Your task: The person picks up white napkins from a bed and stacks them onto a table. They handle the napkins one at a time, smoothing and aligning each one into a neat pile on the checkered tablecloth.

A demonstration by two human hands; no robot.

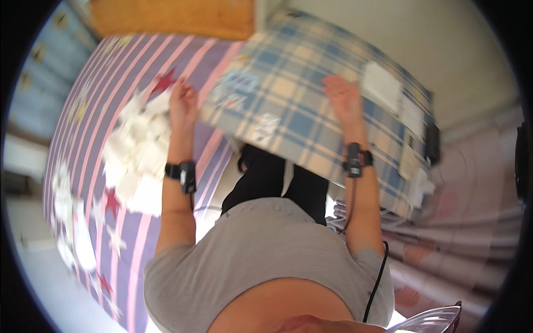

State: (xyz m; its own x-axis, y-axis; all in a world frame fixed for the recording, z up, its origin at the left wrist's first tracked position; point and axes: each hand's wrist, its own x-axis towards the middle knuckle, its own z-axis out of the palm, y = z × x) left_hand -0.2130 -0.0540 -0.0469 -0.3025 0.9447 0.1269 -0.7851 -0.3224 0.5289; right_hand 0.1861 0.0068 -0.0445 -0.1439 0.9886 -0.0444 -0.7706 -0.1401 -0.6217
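My left hand [183, 98] is raised at the right edge of a heap of white pieces [139, 141], which look like paper or cloth, on a striped purple and pink bed cover [137, 62]. Its fingers are curled and blurred; whether they hold something small cannot be told. My right hand [342, 93] is over a table with a blue and cream checked cloth [300, 62], fingers spread, nothing in it. White sheets [382, 86] lie just right of this hand. Small printed packets [240, 81] and a white patterned piece [266, 127] lie between the hands.
More white items [83, 237] lie along the bed's left side. A black object [432, 143] is at the table's right edge, near a crumpled white piece [420, 187]. Pinkish curtains [470, 241] hang at the lower right. A cable runs from the band on each forearm.
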